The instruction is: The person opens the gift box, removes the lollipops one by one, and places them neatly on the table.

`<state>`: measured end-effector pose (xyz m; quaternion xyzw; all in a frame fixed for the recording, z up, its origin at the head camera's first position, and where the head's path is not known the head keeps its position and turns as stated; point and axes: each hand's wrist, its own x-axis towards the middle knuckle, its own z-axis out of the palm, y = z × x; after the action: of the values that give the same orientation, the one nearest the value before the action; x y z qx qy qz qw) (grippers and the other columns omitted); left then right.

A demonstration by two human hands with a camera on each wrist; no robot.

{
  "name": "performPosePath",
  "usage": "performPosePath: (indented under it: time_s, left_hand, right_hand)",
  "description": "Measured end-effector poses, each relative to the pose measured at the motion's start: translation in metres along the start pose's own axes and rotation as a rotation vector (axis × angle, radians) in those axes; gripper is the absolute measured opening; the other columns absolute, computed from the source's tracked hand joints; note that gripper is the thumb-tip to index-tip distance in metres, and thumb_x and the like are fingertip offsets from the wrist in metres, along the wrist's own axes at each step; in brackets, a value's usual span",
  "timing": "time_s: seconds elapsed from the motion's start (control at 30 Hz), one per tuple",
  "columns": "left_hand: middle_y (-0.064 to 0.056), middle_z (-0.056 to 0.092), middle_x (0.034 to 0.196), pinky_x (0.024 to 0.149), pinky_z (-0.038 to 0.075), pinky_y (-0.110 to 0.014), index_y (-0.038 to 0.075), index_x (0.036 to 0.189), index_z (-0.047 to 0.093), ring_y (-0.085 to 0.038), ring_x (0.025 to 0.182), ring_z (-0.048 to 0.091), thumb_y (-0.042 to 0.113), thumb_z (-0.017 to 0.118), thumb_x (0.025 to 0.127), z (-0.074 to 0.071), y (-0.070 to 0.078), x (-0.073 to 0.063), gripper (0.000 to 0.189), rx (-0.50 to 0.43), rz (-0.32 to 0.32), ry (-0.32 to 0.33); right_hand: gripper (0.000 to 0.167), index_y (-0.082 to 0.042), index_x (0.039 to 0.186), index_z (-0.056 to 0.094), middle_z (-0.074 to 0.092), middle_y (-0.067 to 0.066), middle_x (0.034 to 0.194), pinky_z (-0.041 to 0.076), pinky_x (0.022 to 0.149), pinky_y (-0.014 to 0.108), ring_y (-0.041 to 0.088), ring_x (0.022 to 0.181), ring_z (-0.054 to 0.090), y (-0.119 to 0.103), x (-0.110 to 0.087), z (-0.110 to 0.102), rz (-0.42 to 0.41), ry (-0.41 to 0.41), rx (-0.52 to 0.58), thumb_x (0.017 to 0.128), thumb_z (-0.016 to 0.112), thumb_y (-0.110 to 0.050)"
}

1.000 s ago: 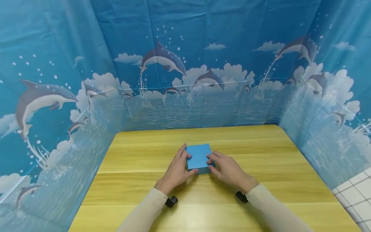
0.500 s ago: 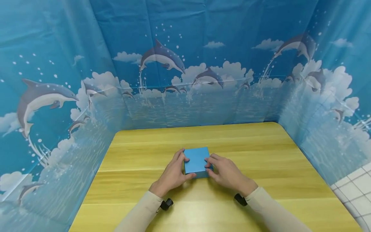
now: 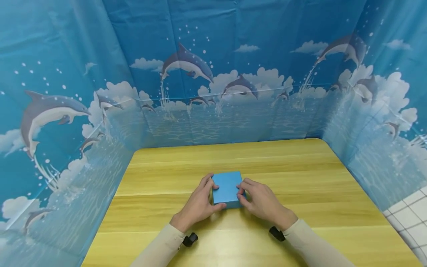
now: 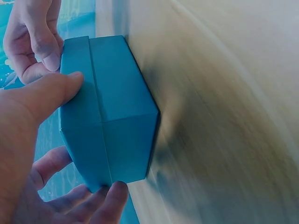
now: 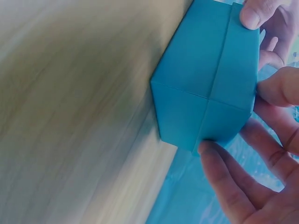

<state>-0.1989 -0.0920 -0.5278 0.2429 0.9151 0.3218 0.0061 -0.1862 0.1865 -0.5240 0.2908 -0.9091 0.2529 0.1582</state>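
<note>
A small blue box (image 3: pixel 227 187) rests on the table between both hands, its lid (image 4: pixel 80 109) seated over the base with a thin seam running round it. My left hand (image 3: pixel 197 205) grips the box from the left: the thumb presses the lid's near side, while fingertips lie on the left side, some of them at the seam. At the right edge is my right hand (image 3: pixel 263 202), its fingers curled. In the right wrist view, its fingertips touch the side of the box (image 5: pixel 187 65) and its thumb meets the lid's edge. Whatever the box contains is hidden.
The yellow wood-grain table (image 3: pixel 160 178) stretches out around the box. A blue dolphin-print curtain (image 3: pixel 213 122) hangs along the table's back and both sides. White floor tiles (image 3: pixel 411 215) show at the lower right.
The box has slid a little nearer to me, and both hands have come with it. The right thumb has drawn closer to its fingers. The lid stays on.
</note>
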Motion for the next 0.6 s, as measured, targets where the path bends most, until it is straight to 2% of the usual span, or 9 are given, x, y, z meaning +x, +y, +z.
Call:
performPosePath:
  time_s: [0.13,0.23,0.4,0.5,0.6]
  left_hand:
    - [-0.021,0.034,0.189,0.110,0.066,-0.051,0.016,0.134,0.061,-0.044,0.154,0.065,0.044,0.094,0.102,0.001,0.000,-0.005,0.053,0.005,0.013,-0.012]
    - [-0.021,0.035,0.189,0.107,0.066,-0.050,0.016,0.134,0.061,-0.043,0.150,0.068,0.043,0.094,0.102,0.002,-0.001,-0.007,0.053,0.004,0.021,-0.009]
    - [-0.020,0.035,0.189,0.108,0.066,-0.050,0.016,0.134,0.061,-0.040,0.146,0.071,0.044,0.093,0.103,0.002,0.000,-0.009,0.053,-0.011,0.030,0.000]
    - [-0.019,0.034,0.189,0.109,0.067,-0.050,0.016,0.134,0.061,-0.041,0.149,0.069,0.045,0.093,0.103,0.003,0.002,-0.010,0.053,-0.017,0.034,-0.012]
    - [-0.019,0.033,0.190,0.109,0.067,-0.049,0.015,0.135,0.061,-0.042,0.153,0.066,0.045,0.093,0.103,0.004,0.003,-0.012,0.054,-0.028,0.032,-0.024]
  right_hand:
    - [0.022,-0.024,0.093,0.073,0.082,-0.001,0.111,0.046,0.060,0.017,0.021,0.086,0.081,-0.002,-0.002,0.000,-0.001,0.010,-0.015,0.100,0.089,-0.010]
    - [0.022,-0.023,0.092,0.074,0.082,-0.001,0.110,0.049,0.061,0.019,0.020,0.083,0.079,-0.004,-0.002,0.001,-0.007,0.013,-0.022,0.099,0.089,-0.010]
    - [0.023,-0.024,0.094,0.073,0.079,-0.005,0.107,0.064,0.075,0.027,0.017,0.099,0.081,-0.004,-0.006,0.000,-0.016,0.027,-0.032,0.098,0.091,-0.011]
    - [0.024,-0.024,0.095,0.072,0.077,-0.007,0.105,0.065,0.081,0.029,0.016,0.106,0.082,-0.003,-0.011,-0.001,-0.002,0.031,-0.015,0.098,0.091,-0.011]
    - [0.023,-0.025,0.097,0.071,0.075,-0.008,0.105,0.060,0.079,0.027,0.017,0.109,0.082,-0.003,-0.016,-0.001,0.011,0.031,0.027,0.100,0.089,-0.010]
